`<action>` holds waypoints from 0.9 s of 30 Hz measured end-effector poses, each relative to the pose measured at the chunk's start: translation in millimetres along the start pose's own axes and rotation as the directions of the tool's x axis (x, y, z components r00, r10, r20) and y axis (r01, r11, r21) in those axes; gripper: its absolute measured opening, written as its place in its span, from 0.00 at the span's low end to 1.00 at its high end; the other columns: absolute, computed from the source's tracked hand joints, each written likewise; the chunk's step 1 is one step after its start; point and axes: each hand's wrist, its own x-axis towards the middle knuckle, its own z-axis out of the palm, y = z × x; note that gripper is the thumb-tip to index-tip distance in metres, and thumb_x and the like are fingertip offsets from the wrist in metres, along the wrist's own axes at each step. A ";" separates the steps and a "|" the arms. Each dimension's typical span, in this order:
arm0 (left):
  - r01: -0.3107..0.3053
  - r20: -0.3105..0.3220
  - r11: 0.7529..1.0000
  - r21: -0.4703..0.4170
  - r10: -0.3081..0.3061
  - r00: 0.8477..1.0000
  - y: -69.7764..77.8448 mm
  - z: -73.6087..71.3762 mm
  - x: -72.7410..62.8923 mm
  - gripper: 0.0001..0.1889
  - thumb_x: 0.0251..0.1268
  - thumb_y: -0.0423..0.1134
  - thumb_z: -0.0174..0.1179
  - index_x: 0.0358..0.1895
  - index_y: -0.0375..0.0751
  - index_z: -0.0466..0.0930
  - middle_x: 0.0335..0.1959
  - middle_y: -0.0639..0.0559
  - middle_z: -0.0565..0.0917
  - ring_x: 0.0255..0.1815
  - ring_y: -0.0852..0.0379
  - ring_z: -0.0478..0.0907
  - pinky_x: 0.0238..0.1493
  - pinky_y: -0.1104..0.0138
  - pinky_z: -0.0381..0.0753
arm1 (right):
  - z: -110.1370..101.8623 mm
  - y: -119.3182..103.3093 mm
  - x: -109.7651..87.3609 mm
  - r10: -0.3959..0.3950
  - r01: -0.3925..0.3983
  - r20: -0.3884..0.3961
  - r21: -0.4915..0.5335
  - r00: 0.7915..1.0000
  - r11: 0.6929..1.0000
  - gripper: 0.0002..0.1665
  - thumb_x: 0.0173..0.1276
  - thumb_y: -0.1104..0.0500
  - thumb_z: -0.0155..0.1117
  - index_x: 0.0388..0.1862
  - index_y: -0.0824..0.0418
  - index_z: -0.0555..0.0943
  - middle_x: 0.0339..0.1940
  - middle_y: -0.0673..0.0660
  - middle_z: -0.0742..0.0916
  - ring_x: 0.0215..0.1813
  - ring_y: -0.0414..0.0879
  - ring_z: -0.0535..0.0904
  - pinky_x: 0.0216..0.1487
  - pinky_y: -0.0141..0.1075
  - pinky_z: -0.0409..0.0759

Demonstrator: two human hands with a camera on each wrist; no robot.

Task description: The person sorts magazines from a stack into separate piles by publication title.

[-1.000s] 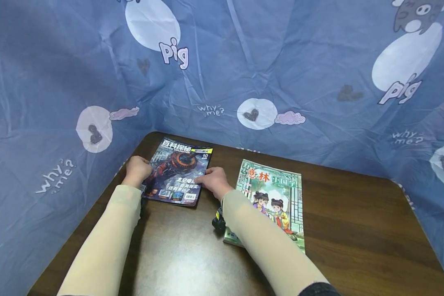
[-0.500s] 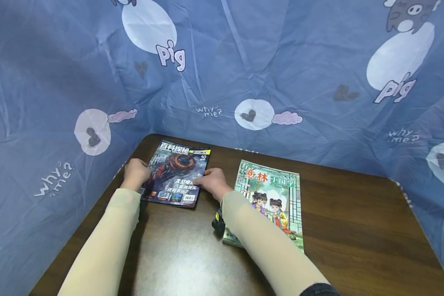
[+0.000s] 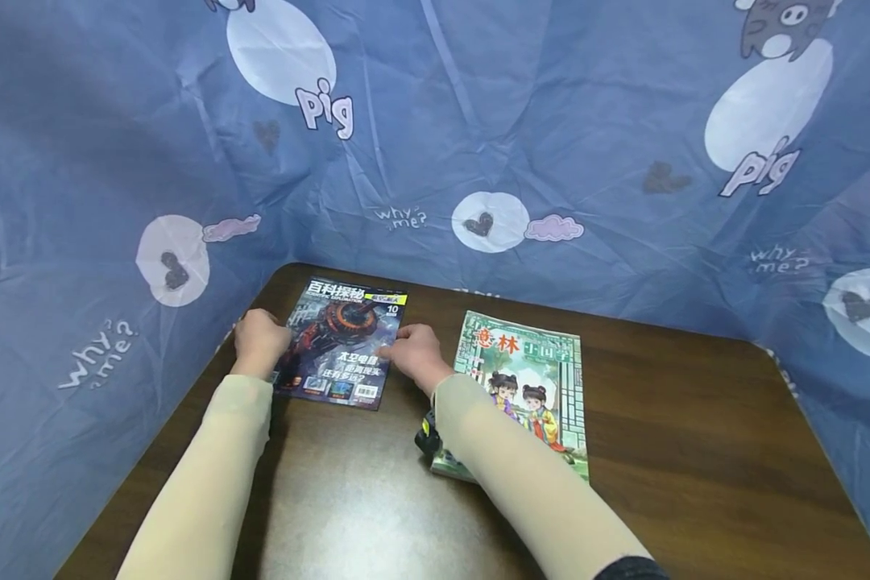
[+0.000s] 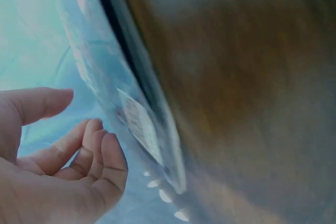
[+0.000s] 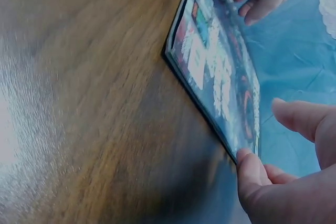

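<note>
A dark blue magazine (image 3: 344, 338) with an orange and black machine on its cover lies at the table's far left corner. My left hand (image 3: 259, 338) is beside its left edge. In the left wrist view the left hand's (image 4: 68, 156) thumb is apart from the loosely bent fingers, with nothing between them. At the magazine's right edge is my right hand (image 3: 418, 354). Seen from the right wrist, that hand's (image 5: 289, 166) fingertips touch the magazine's (image 5: 220, 77) edge, and its thumb is raised off the cover.
A green magazine or book (image 3: 525, 387) with two cartoon children on its cover lies mid-table, partly under my right forearm. The brown wooden table (image 3: 696, 451) has rounded far corners. Blue printed cloth (image 3: 587, 145) hangs behind and along its sides.
The dark magazine has shifted slightly toward me and now appears to lie flat. My right thumb seems to have lifted off its cover. The head view has turned a little to the right.
</note>
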 end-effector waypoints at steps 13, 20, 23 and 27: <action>-0.087 0.001 0.986 -0.139 0.088 0.996 50.4 7.6 -28.3 0.21 0.61 0.34 0.65 0.54 0.21 0.81 0.45 0.30 0.83 0.51 0.31 0.77 0.54 0.44 0.75 | -23.3 -3.1 -18.7 -0.074 0.065 0.025 0.273 0.997 0.960 0.30 0.62 0.59 0.77 0.59 0.72 0.80 0.46 0.58 0.88 0.48 0.49 0.84 0.48 0.40 0.83; -0.181 -0.010 0.935 -0.306 0.187 0.982 85.5 8.3 -49.5 0.19 0.62 0.33 0.66 0.53 0.24 0.82 0.39 0.34 0.85 0.43 0.38 0.80 0.48 0.49 0.77 | -36.9 -5.5 -28.1 -0.122 0.121 -0.017 0.324 0.992 0.938 0.26 0.62 0.62 0.77 0.56 0.72 0.81 0.48 0.64 0.87 0.49 0.51 0.84 0.48 0.38 0.83; -0.159 0.030 0.910 -0.382 0.185 0.982 95.0 7.9 -58.0 0.19 0.64 0.32 0.66 0.55 0.24 0.81 0.40 0.35 0.84 0.43 0.41 0.80 0.46 0.53 0.79 | -44.2 -8.0 -31.8 -0.132 0.131 -0.020 0.344 0.991 0.930 0.25 0.62 0.62 0.77 0.56 0.71 0.82 0.50 0.65 0.87 0.50 0.51 0.84 0.48 0.38 0.83; -0.135 0.076 0.888 -0.439 0.187 0.979 104.8 7.6 -69.7 0.20 0.65 0.34 0.67 0.56 0.25 0.81 0.40 0.38 0.83 0.42 0.45 0.78 0.41 0.60 0.78 | -57.1 -10.9 -36.9 -0.161 0.163 -0.033 0.342 0.986 0.925 0.25 0.62 0.61 0.76 0.56 0.70 0.82 0.49 0.63 0.87 0.50 0.51 0.84 0.48 0.38 0.83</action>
